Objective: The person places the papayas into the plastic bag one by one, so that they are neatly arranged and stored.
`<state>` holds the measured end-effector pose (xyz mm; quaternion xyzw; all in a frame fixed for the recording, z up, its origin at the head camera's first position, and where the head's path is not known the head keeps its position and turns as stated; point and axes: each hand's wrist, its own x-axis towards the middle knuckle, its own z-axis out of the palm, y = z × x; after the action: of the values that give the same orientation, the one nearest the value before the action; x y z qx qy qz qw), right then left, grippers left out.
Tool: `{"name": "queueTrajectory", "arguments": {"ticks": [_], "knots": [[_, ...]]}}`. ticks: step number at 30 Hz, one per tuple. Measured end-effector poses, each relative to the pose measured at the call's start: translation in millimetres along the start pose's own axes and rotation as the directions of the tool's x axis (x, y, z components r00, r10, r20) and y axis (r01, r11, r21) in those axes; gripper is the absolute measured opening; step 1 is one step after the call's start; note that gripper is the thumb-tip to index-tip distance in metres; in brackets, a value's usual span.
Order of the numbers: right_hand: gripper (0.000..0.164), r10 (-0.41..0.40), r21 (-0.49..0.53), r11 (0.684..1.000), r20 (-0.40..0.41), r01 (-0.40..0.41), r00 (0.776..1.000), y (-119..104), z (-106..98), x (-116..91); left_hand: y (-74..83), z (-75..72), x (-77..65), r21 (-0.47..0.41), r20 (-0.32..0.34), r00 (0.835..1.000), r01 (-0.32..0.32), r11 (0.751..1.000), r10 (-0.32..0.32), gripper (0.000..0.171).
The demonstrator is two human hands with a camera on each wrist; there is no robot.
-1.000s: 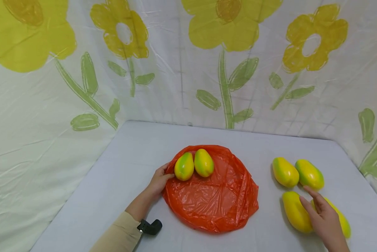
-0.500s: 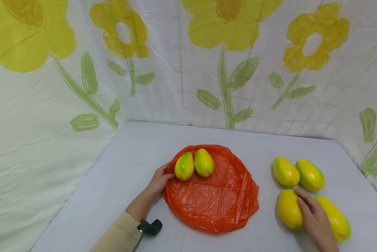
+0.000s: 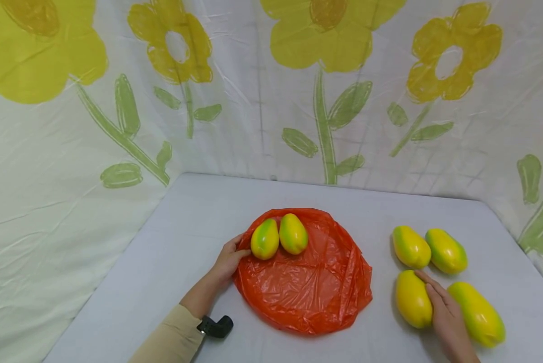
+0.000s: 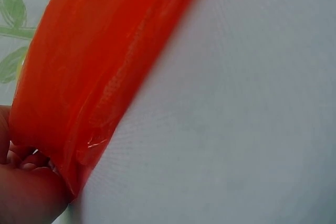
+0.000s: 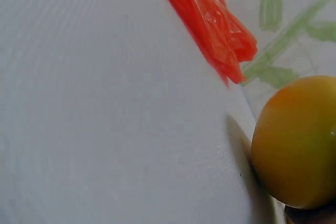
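Note:
A red plastic bag [image 3: 308,287] lies spread in a round shape on the table, its edge raised at the left. Two yellow-green papayas [image 3: 265,240] sit on its far left part. My left hand [image 3: 228,259] pinches the bag's left edge between thumb and fingers; the left wrist view shows the red film [image 4: 89,66] rising from that grip. On the right, my right hand [image 3: 446,312] lies against the right side of another papaya [image 3: 414,300], with its fingers fairly straight. In the right wrist view this papaya [image 5: 299,142] hides most of the hand.
Two papayas [image 3: 411,247] lie side by side farther back on the right. Another papaya [image 3: 477,315] lies just right of my right hand. The white table [image 3: 199,201] meets a flowered curtain [image 3: 253,126] at the back. A black device [image 3: 217,327] sits at my left wrist.
My right hand has come down beside the near papaya and moved left. That papaya has shifted left and turned somewhat, away from the one on its right. The left hand and bag stay put.

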<state>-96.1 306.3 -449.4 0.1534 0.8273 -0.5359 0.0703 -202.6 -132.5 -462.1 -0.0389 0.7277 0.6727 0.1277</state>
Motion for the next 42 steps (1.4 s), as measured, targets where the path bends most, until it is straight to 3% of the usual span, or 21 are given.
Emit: {"name": "queueTrajectory", "arguments": {"ticks": [8,14,23,33,42], "knots": [[0.064,-0.094,-0.044,0.995,-0.018,0.093,0.995,-1,7,-2,0.9,0.7,-0.4,-0.003,-0.003,1.000,0.003,1.000,-0.003,0.049],[0.069,-0.040,0.024,0.999,0.009,0.040,0.999,0,5,0,0.6,1.1,0.1,-0.001,-0.011,1.000,0.014,1.000,-0.014,0.050],[0.068,-0.040,0.061,0.997,0.023,0.038,0.999,1,6,1,0.2,0.6,0.5,-0.008,-0.007,1.000,0.014,1.000,-0.014,0.051],[0.065,0.074,0.096,0.992,0.086,-0.082,0.994,-5,2,3,0.3,0.4,0.8,-0.015,-0.005,1.000,0.011,1.000,-0.011,0.051],[0.061,0.178,0.207,0.958,0.122,-0.200,0.977,-10,-1,5,0.1,1.2,0.8,-0.010,-0.008,1.000,0.009,1.000,-0.009,0.050]]}}
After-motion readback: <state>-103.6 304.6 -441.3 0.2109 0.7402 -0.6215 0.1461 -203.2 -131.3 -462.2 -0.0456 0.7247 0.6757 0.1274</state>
